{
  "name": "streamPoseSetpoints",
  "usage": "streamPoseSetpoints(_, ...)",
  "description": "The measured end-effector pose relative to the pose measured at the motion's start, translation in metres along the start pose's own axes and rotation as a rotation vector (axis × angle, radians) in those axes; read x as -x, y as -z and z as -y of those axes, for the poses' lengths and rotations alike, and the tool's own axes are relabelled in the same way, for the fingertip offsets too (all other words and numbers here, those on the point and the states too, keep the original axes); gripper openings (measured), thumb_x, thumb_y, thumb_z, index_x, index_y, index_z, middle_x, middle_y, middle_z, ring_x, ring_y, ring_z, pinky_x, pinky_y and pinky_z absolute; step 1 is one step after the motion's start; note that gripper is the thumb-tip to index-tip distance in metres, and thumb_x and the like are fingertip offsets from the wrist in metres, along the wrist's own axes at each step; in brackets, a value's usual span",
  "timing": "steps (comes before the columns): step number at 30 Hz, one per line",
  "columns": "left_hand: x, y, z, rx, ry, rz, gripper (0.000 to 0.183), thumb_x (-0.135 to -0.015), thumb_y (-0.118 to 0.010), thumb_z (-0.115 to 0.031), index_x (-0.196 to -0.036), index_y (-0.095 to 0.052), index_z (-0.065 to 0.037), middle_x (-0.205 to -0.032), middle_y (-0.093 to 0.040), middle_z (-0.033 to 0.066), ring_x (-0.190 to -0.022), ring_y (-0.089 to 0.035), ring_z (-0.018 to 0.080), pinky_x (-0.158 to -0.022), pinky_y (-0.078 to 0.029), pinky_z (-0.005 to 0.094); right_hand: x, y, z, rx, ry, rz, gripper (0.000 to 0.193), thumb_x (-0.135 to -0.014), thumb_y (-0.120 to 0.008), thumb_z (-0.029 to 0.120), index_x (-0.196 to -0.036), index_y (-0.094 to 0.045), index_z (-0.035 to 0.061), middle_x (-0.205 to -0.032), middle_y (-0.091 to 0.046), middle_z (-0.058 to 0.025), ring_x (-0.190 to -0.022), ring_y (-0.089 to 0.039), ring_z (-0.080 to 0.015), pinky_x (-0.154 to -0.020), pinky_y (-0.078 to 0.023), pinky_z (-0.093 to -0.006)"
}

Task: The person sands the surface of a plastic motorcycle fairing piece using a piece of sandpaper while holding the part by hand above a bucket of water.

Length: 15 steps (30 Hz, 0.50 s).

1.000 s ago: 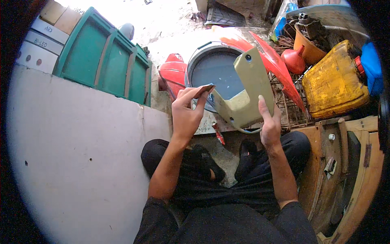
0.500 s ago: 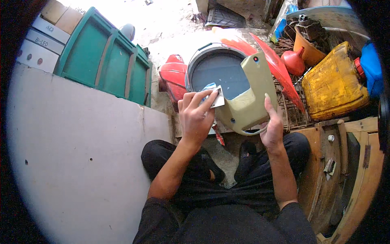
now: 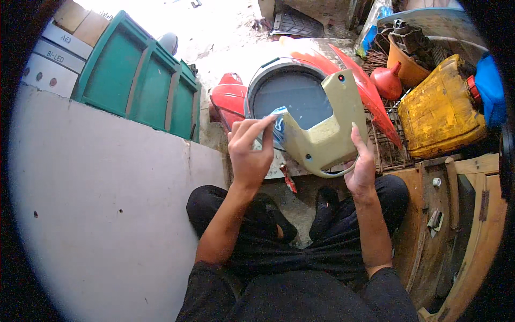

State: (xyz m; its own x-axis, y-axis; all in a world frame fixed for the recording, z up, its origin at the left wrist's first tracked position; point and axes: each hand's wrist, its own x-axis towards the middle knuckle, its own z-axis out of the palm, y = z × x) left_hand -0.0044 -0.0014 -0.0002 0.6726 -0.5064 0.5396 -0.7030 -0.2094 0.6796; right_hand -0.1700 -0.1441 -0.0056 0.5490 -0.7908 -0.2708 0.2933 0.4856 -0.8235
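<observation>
1. White board (image 3: 118,198): left of the bucket and nearer the person. No writing seen.
2. Green crate (image 3: 115,67): left of the bucket, panelled face toward the person.
3. Yellow jug (image 3: 440,110): right of the bucket, tilted, grimy. Can't make out any label.
4. Bucket (image 3: 250,92): grey liquid inside, pale flecks on the surface.
5. Olive panel (image 3: 324,139): U-shaped, held at the bucket's near right side, covering part of its rim in view. Screw holes visible, blue on the left arm's tip.
6. Boxes (image 3: 56,56): stacked far left of the bucket, beyond the crate. Dark printed lettering on the sides, only readable print here.
7. Right hand (image 3: 362,169): right of and nearer than the bucket, clamped on the panel's right edge, thumb on the front.
8. Left hand (image 3: 251,153): just near side of the bucket, fingertips at the panel's left tip. Can't tell whether they pinch anything.
9. Red funnel (image 3: 387,83): right of the bucket.
</observation>
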Motion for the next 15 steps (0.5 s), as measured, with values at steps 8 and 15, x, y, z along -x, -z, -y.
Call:
streamPoseSetpoints(8, 0.002, -0.003, 0.0, -0.1, -0.093, 0.025, 0.027, -0.081, -0.068, 0.0, -0.106, -0.074, -0.009, -0.094, -0.07, 0.0064, -0.084, -0.059, 0.0243, -0.078, -0.046, 0.0344, 0.006, -0.006, 0.0, 0.016, 0.003, 0.019, 0.039, -0.099, -0.057, 0.029, -0.132, -0.053, 0.0075, -0.123, -0.06, -0.0032, -0.112, -0.058, -0.016, -0.095, -0.046, -0.0328)
streamPoseSetpoints(15, 0.01, -0.008, -0.013, -0.08, -0.127, 0.115, 0.034, -0.075, -0.067, 0.003, -0.103, -0.075, -0.015, -0.097, -0.07, 0.0018, -0.09, -0.059, 0.0232, -0.081, -0.044, 0.0351, 0.004, -0.002, 0.0, 0.009, 0.014, 0.012, 0.039, -0.1, -0.056, 0.027, -0.132, -0.051, 0.0056, -0.125, -0.058, -0.0052, -0.114, -0.057, -0.0174, -0.097, -0.045, -0.0339)
